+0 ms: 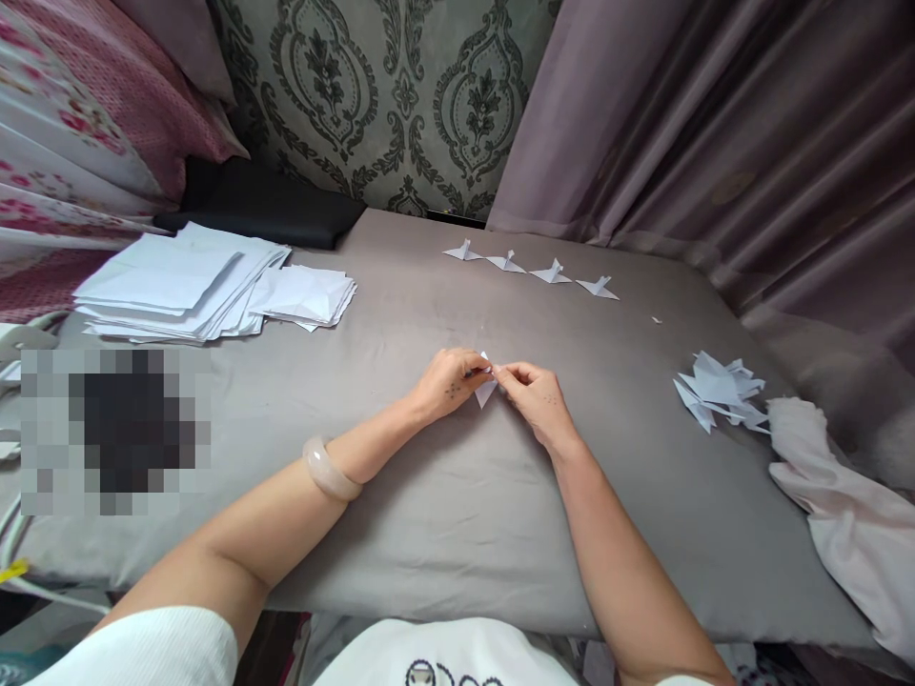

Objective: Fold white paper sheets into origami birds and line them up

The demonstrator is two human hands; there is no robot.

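Between my hands, just above the middle of the table, is a small folded piece of white paper (484,393). My left hand (454,379) pinches it from the left, and my right hand (533,395) pinches it from the right, fingertips close together. Most of its upper part is hidden by the fingers; a pointed white tip shows below them. Beyond the hands, several white paper cranes (550,272) stand in a slanting row. At the right lies a heap of folded paper cranes (721,389).
A grey cloth covers the table (400,543). To the left are a stack of large white sheets (157,276) and a smaller paper pile (304,293), with a black folded item (272,205) behind. Pale cloth (836,486) hangs over the right edge. Curtains (643,114) border the back.
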